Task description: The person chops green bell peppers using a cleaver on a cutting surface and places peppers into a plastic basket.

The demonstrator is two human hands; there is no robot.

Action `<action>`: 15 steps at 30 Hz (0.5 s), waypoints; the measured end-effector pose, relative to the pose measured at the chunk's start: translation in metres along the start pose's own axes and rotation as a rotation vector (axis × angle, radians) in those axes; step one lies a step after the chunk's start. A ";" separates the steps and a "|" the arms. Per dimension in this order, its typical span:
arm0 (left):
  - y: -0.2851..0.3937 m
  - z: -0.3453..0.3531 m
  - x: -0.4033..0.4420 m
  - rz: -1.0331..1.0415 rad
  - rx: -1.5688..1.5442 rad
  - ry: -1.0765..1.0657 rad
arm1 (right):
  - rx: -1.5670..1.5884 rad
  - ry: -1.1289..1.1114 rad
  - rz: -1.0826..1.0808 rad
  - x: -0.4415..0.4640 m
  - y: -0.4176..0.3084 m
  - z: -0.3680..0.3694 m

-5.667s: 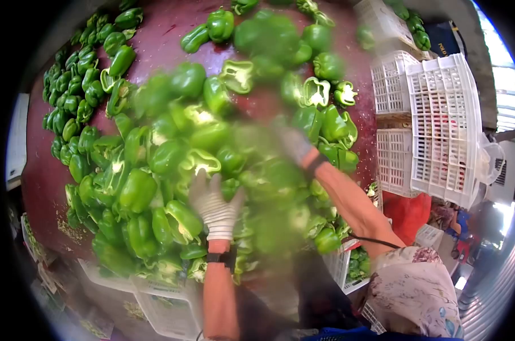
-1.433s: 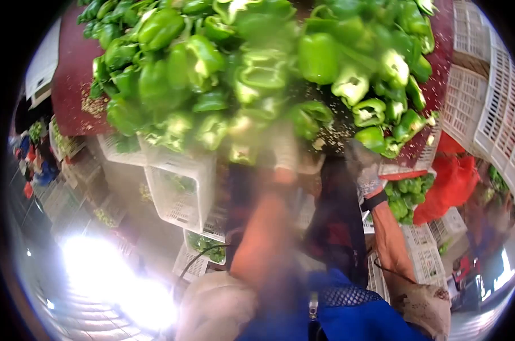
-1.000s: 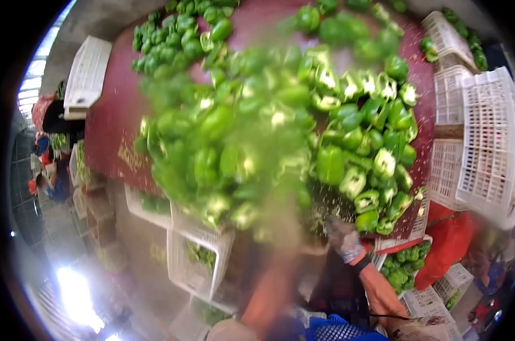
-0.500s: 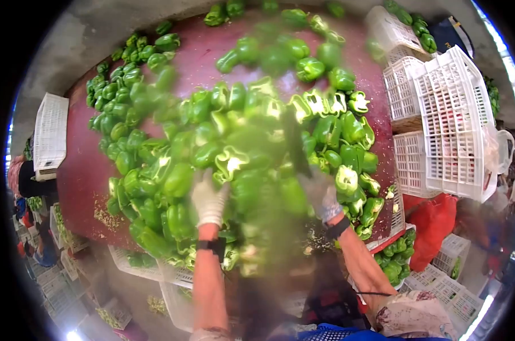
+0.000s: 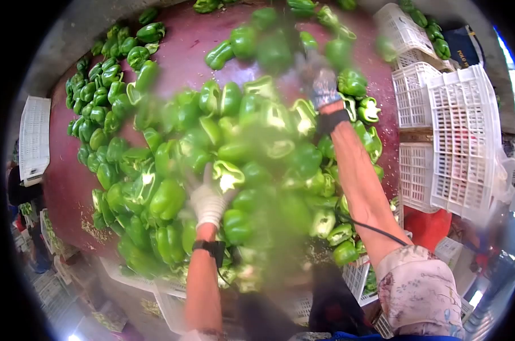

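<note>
My left hand (image 5: 206, 200), in a white glove, rests on the heap of green bell peppers with its fingers apart. Just beyond its fingertips lies a cut bell pepper (image 5: 228, 175) with its pale inside showing. My right hand (image 5: 318, 79), gloved and wearing a dark wristband, is stretched far over the heap toward the back of the table. A whole bell pepper (image 5: 352, 82) sits to its right, and a small green pepper (image 5: 308, 41) shows just past its fingers. Blur hides the right fingers and whatever they may hold. A smear on the lens clouds the middle.
The dark red table (image 5: 70, 193) carries whole and halved peppers, with a pile of peppers (image 5: 98, 91) at the left. White plastic crates (image 5: 465, 136) stand along the right edge, and another white crate (image 5: 35, 136) at the left. A red bag (image 5: 428, 230) lies below the right crates.
My right hand has moved forward from the near right of the heap to its far side. A dark strip seen beside it earlier is no longer distinct. My left hand's fingers have spread.
</note>
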State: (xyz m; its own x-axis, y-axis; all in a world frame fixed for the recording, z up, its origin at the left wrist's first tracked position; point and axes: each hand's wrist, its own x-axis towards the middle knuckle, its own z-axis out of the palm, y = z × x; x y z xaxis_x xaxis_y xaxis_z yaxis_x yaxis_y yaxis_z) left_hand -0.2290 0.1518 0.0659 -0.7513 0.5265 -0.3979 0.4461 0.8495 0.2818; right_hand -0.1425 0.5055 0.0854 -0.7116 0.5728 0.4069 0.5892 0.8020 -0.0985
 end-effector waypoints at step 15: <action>0.003 -0.014 0.007 0.027 0.185 0.016 | 0.100 0.063 0.148 0.039 -0.057 0.022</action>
State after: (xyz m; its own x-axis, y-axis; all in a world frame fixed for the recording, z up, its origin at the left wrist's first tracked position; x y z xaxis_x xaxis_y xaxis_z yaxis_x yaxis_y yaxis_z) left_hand -0.2396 0.1575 0.0760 -0.7447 0.5498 -0.3784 0.5467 0.8277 0.1266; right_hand -0.2125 0.4860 0.0871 -0.5929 0.6763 0.4370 0.6421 0.7246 -0.2503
